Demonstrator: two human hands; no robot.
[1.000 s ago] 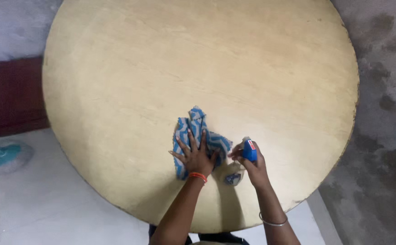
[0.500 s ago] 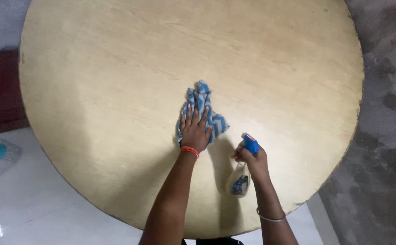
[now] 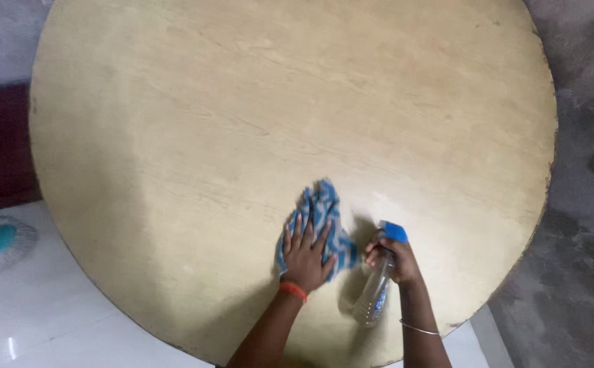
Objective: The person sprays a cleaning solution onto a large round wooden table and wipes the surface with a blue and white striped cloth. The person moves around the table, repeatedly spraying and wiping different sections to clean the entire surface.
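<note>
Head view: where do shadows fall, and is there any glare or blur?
Head view: soft shadows fall left of the left hand and under the spray bottle; faint sheen on the round table beyond the blue cloth; slightly soft overall, dim corners.

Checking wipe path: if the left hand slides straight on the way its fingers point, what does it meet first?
Only more of the cloth bunched ahead of the left hand, then bare round table. The path looks free to the far rim, as far as this view shows.
</note>
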